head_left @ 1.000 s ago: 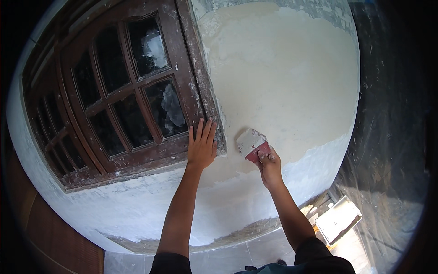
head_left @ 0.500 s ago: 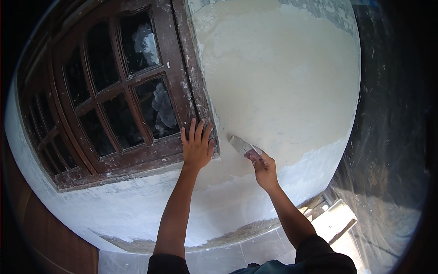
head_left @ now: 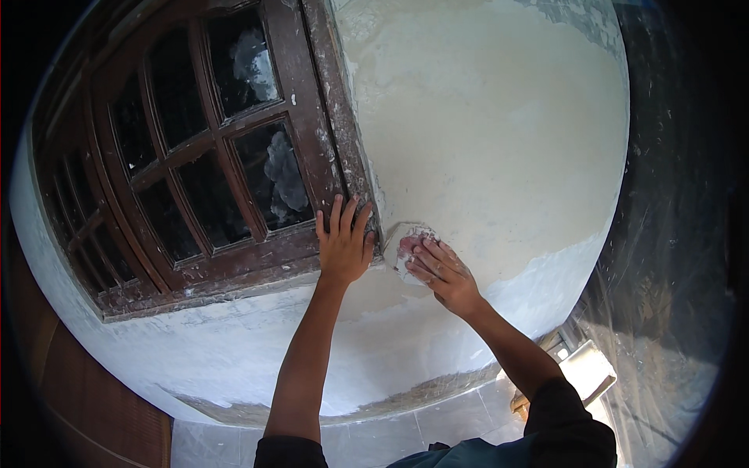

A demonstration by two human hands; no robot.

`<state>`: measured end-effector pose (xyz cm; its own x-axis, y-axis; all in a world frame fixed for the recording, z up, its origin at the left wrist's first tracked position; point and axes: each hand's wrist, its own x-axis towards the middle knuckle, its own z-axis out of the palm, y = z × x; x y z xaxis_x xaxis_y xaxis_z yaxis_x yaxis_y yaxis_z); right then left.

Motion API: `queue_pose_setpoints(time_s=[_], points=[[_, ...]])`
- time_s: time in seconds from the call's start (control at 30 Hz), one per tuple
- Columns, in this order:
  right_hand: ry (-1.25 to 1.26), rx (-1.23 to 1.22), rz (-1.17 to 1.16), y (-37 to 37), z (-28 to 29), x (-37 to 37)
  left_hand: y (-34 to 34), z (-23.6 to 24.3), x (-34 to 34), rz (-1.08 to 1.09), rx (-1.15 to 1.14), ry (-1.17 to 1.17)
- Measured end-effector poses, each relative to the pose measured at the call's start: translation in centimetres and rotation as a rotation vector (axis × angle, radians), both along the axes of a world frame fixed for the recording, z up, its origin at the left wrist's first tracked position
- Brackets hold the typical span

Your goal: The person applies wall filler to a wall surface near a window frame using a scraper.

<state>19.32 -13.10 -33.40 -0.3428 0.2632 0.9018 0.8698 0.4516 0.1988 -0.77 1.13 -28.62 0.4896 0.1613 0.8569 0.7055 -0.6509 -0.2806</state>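
Note:
My left hand (head_left: pixel 344 248) lies open on the lower right corner of the brown wooden window frame (head_left: pixel 314 125), fingers spread. Just right of that corner, my right hand (head_left: pixel 446 274) presses a putty knife (head_left: pixel 396 251) nearly flat to the wall. Its broad whitish blade is smeared with putty and has a reddish patch in the middle; my fingers cover part of it. Cream-coloured filler coats the wall (head_left: pixel 491 140) around the tool, with a paler, bluish-white surface lower down.
Dark glass panes (head_left: pixel 204 199) fill the window at left. Grey floor tiles (head_left: pixel 382 443) run along the wall's foot. A pale, trough-like object (head_left: pixel 587 373) stands at lower right, beside clear plastic sheeting (head_left: pixel 655 366) over a dark area.
My right hand has turned the putty knife from edge-on to flat against the wall, close to the frame's corner. My left hand stays on the frame.

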Motion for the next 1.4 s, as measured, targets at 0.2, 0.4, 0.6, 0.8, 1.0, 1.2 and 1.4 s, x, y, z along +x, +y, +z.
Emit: queue_pose_setpoints(time_s=[0.2,0.4,0.6,0.8,1.0,1.2,1.4], points=[[-0.242,0.072,-0.102,1.6,0.7,1.3,0.0,-0.3,-0.4,-0.008,0.010,-0.024],[-0.363,0.139,-0.256,1.9,-0.1,2.4,-0.1,-0.2,-0.1,-0.009,-0.005,-0.020],[-0.186,0.175,-0.266,-1.2,0.7,2.6,0.0,-0.1,-0.2,0.004,-0.012,-0.028],[0.041,-0.211,-0.085,-3.0,5.8,0.1,-0.2,-0.2,-0.2,0.001,-0.017,-0.040],[0.052,-0.384,0.080,0.5,8.2,-1.3,-0.2,-0.1,-0.2,-0.001,-0.014,-0.013],[0.134,-0.176,-0.025,0.9,13.9,-1.1,-0.2,-0.2,-0.4,-0.004,-0.008,-0.017],[-0.071,-0.378,0.080,1.1,11.7,-1.1,-0.6,0.1,0.0,-0.034,-0.020,-0.063]])
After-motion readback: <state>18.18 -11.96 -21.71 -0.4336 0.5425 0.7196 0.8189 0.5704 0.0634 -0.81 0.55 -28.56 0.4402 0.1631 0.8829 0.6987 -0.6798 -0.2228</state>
